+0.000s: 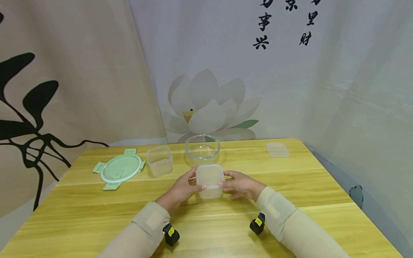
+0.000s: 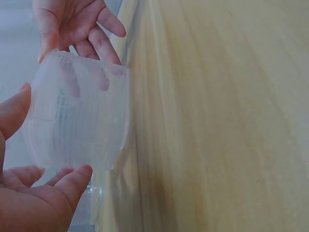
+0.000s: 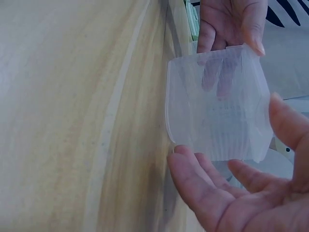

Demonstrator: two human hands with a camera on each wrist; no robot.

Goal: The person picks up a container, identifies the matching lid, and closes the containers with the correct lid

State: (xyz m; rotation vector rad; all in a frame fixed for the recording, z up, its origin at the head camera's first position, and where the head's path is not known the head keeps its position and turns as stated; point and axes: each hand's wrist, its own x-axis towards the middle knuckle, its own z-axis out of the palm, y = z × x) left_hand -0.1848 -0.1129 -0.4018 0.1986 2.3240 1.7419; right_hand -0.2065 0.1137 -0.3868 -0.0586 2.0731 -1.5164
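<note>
Over the middle of the table, both hands hold a small square translucent plastic food container (image 1: pixel 210 179). My left hand (image 1: pixel 182 190) grips its left side, thumb at the front edge of the top and fingers along the wall. On the opposite side my right hand (image 1: pixel 242 184) holds it in much the same way. Through the cloudy wall of the container (image 2: pixel 79 113) in the left wrist view, fingers of the other hand show faintly. The right wrist view has the container (image 3: pixel 217 106) between the two hands, a little apart from the table surface.
Behind the hands stands a round clear glass bowl (image 1: pixel 202 159). Left of it are another square translucent container (image 1: pixel 160 161) and a round green lid (image 1: pixel 122 167) with side flaps. A square translucent lid (image 1: pixel 277 150) lies at the back right of the wooden table (image 1: pixel 306 215).
</note>
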